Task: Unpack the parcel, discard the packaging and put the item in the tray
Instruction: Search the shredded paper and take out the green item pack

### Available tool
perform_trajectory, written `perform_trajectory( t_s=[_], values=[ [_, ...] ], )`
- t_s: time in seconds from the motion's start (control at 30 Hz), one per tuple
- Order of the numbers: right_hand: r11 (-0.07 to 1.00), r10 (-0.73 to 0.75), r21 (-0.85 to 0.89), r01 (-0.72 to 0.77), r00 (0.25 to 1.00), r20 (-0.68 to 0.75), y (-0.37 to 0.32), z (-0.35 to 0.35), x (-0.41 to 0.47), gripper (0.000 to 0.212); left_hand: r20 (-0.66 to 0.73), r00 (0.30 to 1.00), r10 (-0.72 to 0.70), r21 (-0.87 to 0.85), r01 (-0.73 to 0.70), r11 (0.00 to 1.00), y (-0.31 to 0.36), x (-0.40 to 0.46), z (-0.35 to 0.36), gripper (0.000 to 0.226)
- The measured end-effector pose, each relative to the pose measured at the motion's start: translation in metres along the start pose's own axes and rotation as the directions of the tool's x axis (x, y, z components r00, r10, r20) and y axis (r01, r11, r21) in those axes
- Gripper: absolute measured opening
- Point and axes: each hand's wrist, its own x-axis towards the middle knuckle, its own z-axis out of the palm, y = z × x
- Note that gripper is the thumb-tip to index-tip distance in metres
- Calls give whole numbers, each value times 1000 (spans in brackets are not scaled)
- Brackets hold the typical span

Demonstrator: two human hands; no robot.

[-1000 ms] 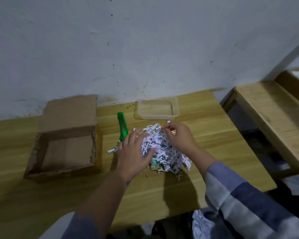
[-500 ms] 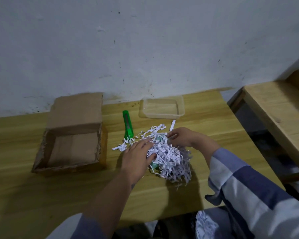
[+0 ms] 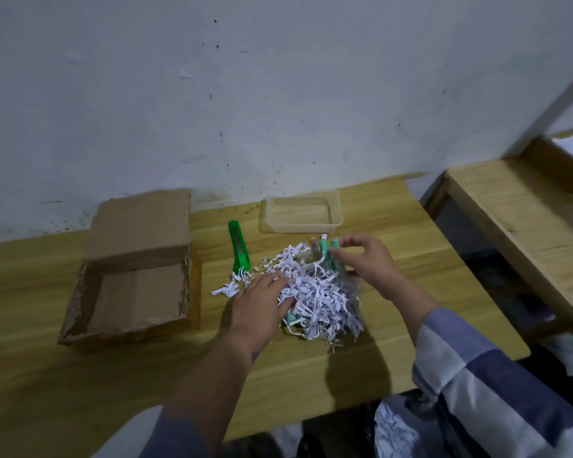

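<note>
my right hand (image 3: 366, 262) fingers pinch the teal item (image 3: 328, 256), lifting it from shredded paper (image 3: 314, 292); left hand (image 3: 262, 299) lies flat, fingers apart; clinging strips could ride into the tray (image 3: 300, 223) at 12 o'clock

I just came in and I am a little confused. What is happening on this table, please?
A person is unpacking a parcel. The cardboard box sits open and looks empty on the wooden table. The left hand presses on a pile of shredded paper, while the right hand pulls mint-green items out of it. The clear tray behind holds nothing yet. A green utility knife lies beside the pile.
</note>
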Motion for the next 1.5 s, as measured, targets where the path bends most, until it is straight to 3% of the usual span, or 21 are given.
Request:
perform_trajectory(
  t_s=[0.13,0.23,0.3,0.37,0.43,0.6,0.7,0.8,0.93,1.07,1.13,1.23,1.4,1.5],
  values=[
    [994,-89,56,93,994,-64,-11,-16,-8,12,-67,998,-13,-60,9,998,11,-1,-14,50],
    [977,-137,152,152,985,-103,-18,-18,-9,16,-203,979,-14,-274,-43,961,31,6,-33,56],
    [965,-155,205,164,986,-63,-22,-14,-10,17,-171,985,-29,-459,-54,887,48,17,-43,65],
    [960,-182,213,183,983,-27,-23,-9,-12,15,-79,997,-16,-539,-29,842,61,29,-47,68],
    [960,-184,202,192,981,-57,-24,-7,-12,11,-21,1000,4,-512,-14,859,66,37,-46,55],
    [970,-80,216,110,987,-142,-12,-16,-4,5,-25,1000,5,-401,-15,916,65,43,-39,32],
    [954,35,297,37,972,-234,-3,-30,5,14,-3,1000,-23,-269,22,963,56,46,-32,41],
    [978,137,195,-78,940,-311,13,-47,21,24,-17,996,82,-81,-83,993,47,41,-29,36],
    [975,216,38,-220,887,-409,31,-56,36,30,53,981,184,18,-185,983,37,35,-18,50],
    [942,314,18,-336,856,-410,44,-52,51,28,119,976,182,42,-188,981,25,32,-5,64],
    [933,312,-34,-358,854,-416,48,-48,54,30,115,979,166,38,-171,984,23,29,-3,72],
    [931,259,-126,-341,866,-428,50,-44,55,36,56,985,161,15,-162,987,18,25,1,68],
    [899,116,-337,-280,894,-433,43,-30,43,37,-72,986,153,-38,-156,987,10,18,-7,89],
    [889,-1,-422,-180,920,-393,36,-14,23,31,-83,990,112,-97,-120,988,5,12,-11,91]
  ],
)
